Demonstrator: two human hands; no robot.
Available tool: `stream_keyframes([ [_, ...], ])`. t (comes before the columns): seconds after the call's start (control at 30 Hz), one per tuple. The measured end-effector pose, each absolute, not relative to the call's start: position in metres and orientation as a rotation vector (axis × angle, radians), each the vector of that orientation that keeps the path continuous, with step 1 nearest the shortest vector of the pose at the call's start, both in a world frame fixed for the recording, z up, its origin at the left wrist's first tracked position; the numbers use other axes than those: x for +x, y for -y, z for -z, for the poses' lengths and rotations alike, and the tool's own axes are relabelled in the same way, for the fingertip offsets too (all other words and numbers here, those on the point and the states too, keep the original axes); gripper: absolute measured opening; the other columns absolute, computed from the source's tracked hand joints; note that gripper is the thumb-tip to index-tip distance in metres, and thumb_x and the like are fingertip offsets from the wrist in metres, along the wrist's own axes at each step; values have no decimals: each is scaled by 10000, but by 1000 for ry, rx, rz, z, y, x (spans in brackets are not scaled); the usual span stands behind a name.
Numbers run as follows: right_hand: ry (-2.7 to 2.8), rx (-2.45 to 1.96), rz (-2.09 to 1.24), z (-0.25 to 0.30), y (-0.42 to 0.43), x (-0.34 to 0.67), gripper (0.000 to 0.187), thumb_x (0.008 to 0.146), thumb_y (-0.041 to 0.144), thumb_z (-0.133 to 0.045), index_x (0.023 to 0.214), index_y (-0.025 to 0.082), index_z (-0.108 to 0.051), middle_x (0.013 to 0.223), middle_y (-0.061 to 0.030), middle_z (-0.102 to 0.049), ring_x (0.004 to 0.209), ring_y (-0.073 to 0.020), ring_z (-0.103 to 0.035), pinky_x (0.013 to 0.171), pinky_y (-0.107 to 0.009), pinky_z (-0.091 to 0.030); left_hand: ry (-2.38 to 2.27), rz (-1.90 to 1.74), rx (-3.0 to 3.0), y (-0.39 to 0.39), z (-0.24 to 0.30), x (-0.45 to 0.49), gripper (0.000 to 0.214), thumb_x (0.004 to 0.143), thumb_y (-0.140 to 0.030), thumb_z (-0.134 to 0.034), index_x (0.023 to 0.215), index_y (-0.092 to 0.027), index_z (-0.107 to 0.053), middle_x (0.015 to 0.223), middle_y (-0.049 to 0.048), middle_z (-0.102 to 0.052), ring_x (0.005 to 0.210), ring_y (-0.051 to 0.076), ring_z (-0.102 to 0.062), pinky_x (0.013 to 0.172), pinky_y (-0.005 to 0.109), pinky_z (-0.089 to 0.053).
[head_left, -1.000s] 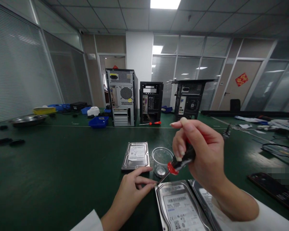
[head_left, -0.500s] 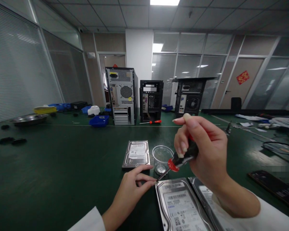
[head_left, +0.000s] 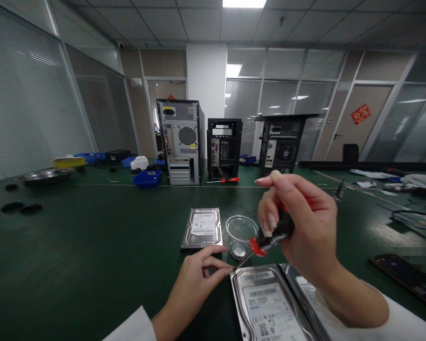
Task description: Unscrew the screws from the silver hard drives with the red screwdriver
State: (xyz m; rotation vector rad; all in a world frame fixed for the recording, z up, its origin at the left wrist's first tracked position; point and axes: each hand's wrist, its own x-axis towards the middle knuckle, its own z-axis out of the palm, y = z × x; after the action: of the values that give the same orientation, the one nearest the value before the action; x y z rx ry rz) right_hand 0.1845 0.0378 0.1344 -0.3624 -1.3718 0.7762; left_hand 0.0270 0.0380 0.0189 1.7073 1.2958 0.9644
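My right hand [head_left: 298, 227] grips a red and black screwdriver [head_left: 268, 239], its tip down at the top left corner of a silver hard drive [head_left: 266, 308] lying before me. My left hand [head_left: 199, 279] rests on the green mat beside that corner, fingers pinched together at the screwdriver tip. Whether they hold anything is too small to tell. A second hard drive [head_left: 305, 298] lies under my right forearm, partly hidden. A third hard drive [head_left: 203, 228] lies further off, next to a clear plastic cup [head_left: 240, 236].
Three computer cases [head_left: 183, 141] stand at the back of the green table [head_left: 85, 246], with another red screwdriver [head_left: 227, 180] and a blue tray [head_left: 147, 179] near them. A metal dish [head_left: 44, 176] sits far left. Cables and a dark board [head_left: 408, 279] lie right.
Both hands stay at the drive's corner; my right hand has turned slightly on the screwdriver handle. The view has shifted a little.
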Motion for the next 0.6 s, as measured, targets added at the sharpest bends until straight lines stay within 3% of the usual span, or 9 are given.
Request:
stream_keyframes([
  [0.6,1297,-401,-728,-134,-40,184,182,888,283,-550,808,177,-674,454,53,-451,368,-70,-440,354,-204,-346,-1230,-985,1662,-40,-13,25,334,765,-274,-650,1081,-171,-621,837,27,-743,713,183,-649,539,221,-348],
])
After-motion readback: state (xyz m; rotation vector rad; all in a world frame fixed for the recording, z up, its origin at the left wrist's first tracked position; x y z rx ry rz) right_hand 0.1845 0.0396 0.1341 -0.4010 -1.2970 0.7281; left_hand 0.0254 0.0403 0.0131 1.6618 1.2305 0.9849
